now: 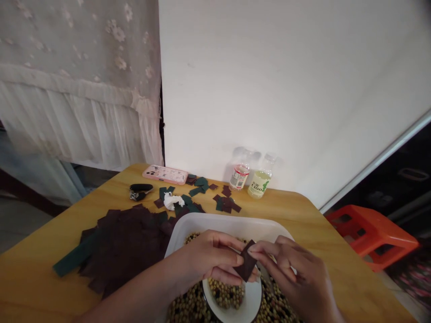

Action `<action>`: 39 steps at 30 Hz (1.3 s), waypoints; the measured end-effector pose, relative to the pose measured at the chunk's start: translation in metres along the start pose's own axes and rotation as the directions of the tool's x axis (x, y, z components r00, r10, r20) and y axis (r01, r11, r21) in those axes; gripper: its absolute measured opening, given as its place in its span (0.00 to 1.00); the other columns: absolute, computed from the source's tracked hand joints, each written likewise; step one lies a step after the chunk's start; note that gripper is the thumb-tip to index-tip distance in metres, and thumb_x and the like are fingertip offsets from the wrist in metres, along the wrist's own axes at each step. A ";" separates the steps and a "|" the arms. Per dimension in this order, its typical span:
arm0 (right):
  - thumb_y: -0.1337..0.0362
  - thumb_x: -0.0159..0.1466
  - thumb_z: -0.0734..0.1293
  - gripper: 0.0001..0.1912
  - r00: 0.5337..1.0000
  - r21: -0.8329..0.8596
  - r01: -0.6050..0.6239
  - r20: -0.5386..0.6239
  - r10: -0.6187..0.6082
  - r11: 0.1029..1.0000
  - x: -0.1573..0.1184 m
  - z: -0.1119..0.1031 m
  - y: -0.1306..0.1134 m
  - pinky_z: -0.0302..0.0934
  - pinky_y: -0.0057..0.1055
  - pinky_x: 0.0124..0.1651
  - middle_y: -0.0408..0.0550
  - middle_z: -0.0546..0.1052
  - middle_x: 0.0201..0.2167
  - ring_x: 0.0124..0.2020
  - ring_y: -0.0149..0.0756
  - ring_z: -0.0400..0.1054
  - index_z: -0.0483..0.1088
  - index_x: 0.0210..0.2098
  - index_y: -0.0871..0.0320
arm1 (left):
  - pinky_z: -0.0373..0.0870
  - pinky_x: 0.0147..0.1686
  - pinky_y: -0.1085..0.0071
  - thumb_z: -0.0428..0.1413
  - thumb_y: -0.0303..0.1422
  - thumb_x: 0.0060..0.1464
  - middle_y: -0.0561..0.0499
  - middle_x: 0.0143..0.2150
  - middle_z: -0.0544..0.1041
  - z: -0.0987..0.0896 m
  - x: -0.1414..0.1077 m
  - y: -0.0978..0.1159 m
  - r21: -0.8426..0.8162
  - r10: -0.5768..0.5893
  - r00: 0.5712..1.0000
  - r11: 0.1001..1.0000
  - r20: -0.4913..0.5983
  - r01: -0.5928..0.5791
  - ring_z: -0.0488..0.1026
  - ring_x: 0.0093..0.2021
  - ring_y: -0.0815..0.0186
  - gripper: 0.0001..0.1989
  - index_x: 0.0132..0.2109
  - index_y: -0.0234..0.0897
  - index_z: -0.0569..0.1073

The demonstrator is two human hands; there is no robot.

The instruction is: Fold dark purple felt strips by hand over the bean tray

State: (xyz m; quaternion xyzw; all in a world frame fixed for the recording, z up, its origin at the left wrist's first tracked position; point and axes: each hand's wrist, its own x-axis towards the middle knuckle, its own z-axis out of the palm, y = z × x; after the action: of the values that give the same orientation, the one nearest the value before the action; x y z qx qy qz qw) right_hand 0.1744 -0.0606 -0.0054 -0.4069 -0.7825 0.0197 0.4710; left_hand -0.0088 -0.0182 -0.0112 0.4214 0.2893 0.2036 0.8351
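Note:
A small dark brown rectangular piece (247, 262) is held between my two hands, above a white bowl (255, 299) with small round yellowish beads or seeds in it. My left hand (215, 256) grips the piece's left side between thumb and fingers. At its upper right corner, my right hand (294, 269) pinches it with thumb and forefinger. The bowl rests in a white tray (232, 219) with many more of the round items (188, 303) and some dark ones. Left of the tray lies a large pile of dark brown pieces (128, 244).
A green strip (76, 255) lies beside the pile. Toward the wooden table's (30, 273) back are a phone (164, 174), black-handled clippers (140, 191), crumpled white tissue (173, 201), and two bottles (239, 176) (259, 181). An orange stool (380, 233) stands at right.

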 end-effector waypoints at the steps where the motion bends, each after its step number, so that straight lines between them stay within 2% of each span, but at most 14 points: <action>1: 0.74 0.56 0.65 0.18 1.000 -0.002 0.004 -0.001 -0.004 1.000 0.000 0.000 0.000 0.62 0.24 0.20 0.42 0.73 0.18 0.19 0.29 0.68 0.53 0.16 0.56 | 0.70 0.34 0.74 0.58 0.28 0.43 0.47 0.32 0.79 0.000 0.000 0.000 -0.003 -0.001 1.000 1.000 -0.004 0.001 0.76 0.35 0.64 0.10 0.37 0.34 0.75; 4: 0.75 0.56 0.65 0.20 1.000 0.024 0.001 -0.017 -0.001 1.000 0.001 0.000 0.000 0.62 0.23 0.20 0.42 0.73 0.18 0.20 0.29 0.69 0.52 0.15 0.56 | 0.70 0.34 0.74 0.58 0.28 0.43 0.48 0.32 0.79 0.001 -0.001 0.001 -0.002 0.003 1.000 1.000 -0.020 -0.003 0.76 0.35 0.65 0.10 0.36 0.34 0.75; 8: 0.74 0.56 0.65 0.16 0.996 0.028 0.065 0.060 -0.067 0.997 0.001 0.002 -0.002 0.61 0.23 0.18 0.42 0.75 0.20 0.17 0.27 0.65 0.56 0.18 0.55 | 0.71 0.34 0.71 0.60 0.27 0.38 0.50 0.29 0.78 0.003 0.000 0.001 -0.008 -0.011 0.997 1.000 -0.079 0.010 0.76 0.31 0.66 0.10 0.34 0.33 0.75; 14: 0.77 0.55 0.64 0.19 0.990 0.058 0.101 0.093 -0.106 0.993 0.000 0.003 -0.004 0.59 0.23 0.17 0.39 0.74 0.18 0.16 0.26 0.63 0.53 0.16 0.55 | 0.71 0.29 0.72 0.59 0.29 0.37 0.54 0.21 0.74 0.006 0.001 0.003 -0.013 -0.043 0.987 0.999 -0.156 0.041 0.72 0.23 0.71 0.10 0.32 0.32 0.73; 18: 0.75 0.55 0.65 0.20 1.000 0.038 0.022 0.017 -0.023 0.999 0.000 0.003 -0.003 0.62 0.23 0.22 0.41 0.73 0.18 0.22 0.28 0.69 0.51 0.16 0.56 | 0.71 0.30 0.71 0.59 0.29 0.37 0.53 0.24 0.75 0.007 0.001 0.003 0.033 -0.028 0.985 0.999 -0.173 0.034 0.72 0.25 0.70 0.11 0.33 0.32 0.73; 22: 0.75 0.55 0.66 0.20 0.998 0.053 0.048 0.044 -0.050 0.997 -0.002 0.003 -0.001 0.60 0.22 0.19 0.40 0.71 0.16 0.18 0.27 0.67 0.51 0.16 0.56 | 0.71 0.31 0.71 0.59 0.30 0.37 0.51 0.26 0.76 0.006 0.001 0.002 0.048 -0.026 0.983 0.998 -0.180 0.036 0.73 0.27 0.69 0.12 0.34 0.32 0.74; 25: 0.74 0.56 0.65 0.20 1.000 0.044 -0.015 0.010 0.015 0.999 -0.003 0.003 0.001 0.62 0.23 0.22 0.40 0.69 0.16 0.21 0.29 0.68 0.51 0.16 0.56 | 0.71 0.32 0.71 0.59 0.31 0.38 0.50 0.27 0.77 0.005 0.001 0.002 0.055 -0.023 0.988 0.998 -0.152 0.031 0.74 0.29 0.68 0.12 0.34 0.32 0.74; 30: 0.72 0.57 0.65 0.20 0.999 0.040 0.016 0.047 -0.018 0.999 -0.001 0.004 0.000 0.61 0.23 0.20 0.41 0.70 0.15 0.18 0.29 0.67 0.52 0.15 0.56 | 0.72 0.30 0.71 0.58 0.28 0.38 0.55 0.21 0.74 0.004 0.003 0.003 0.057 -0.027 0.978 0.998 -0.208 0.040 0.72 0.24 0.71 0.11 0.34 0.32 0.74; 34: 0.72 0.57 0.64 0.20 0.998 0.053 -0.064 0.008 0.064 0.996 -0.003 0.004 0.001 0.62 0.24 0.22 0.43 0.71 0.17 0.22 0.31 0.69 0.51 0.16 0.55 | 0.72 0.29 0.73 0.58 0.30 0.40 0.52 0.25 0.77 0.002 0.004 0.001 0.081 -0.011 0.989 0.996 -0.146 0.023 0.73 0.26 0.70 0.09 0.33 0.32 0.74; 39: 0.72 0.57 0.65 0.20 0.998 0.087 -0.046 0.057 0.041 0.995 -0.005 0.003 0.002 0.62 0.25 0.23 0.40 0.68 0.15 0.22 0.31 0.69 0.52 0.16 0.55 | 0.72 0.30 0.72 0.59 0.30 0.40 0.51 0.25 0.77 0.000 0.002 0.000 0.062 0.019 0.987 0.998 -0.159 -0.009 0.74 0.28 0.68 0.09 0.33 0.33 0.74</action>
State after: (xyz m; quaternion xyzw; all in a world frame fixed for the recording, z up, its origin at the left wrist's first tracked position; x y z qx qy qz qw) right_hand 0.1744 -0.0614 -0.0119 -0.4021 -0.7843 0.0755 0.4662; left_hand -0.0068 -0.0170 -0.0117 0.4310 0.3584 0.2335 0.7945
